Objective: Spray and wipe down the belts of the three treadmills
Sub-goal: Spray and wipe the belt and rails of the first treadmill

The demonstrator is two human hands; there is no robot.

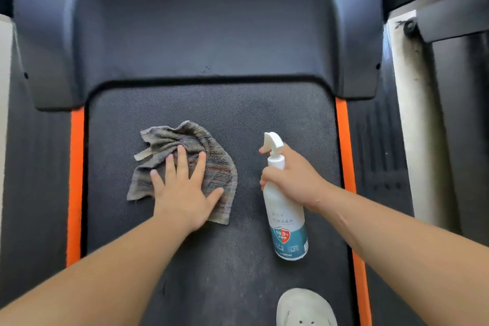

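Grey, limp terry cloth [185, 164] spread left of centre on the dark textured treadmill belt [291, 114], pinned flat under the splayed, open fingers of the left hand [182, 190]; soft and likely to bunch, so best pressed by the palm. White plastic spray bottle [284, 209] right of centre, gripped at the neck by the closed right hand [293, 177], forefinger at the trigger; probably light and slick.
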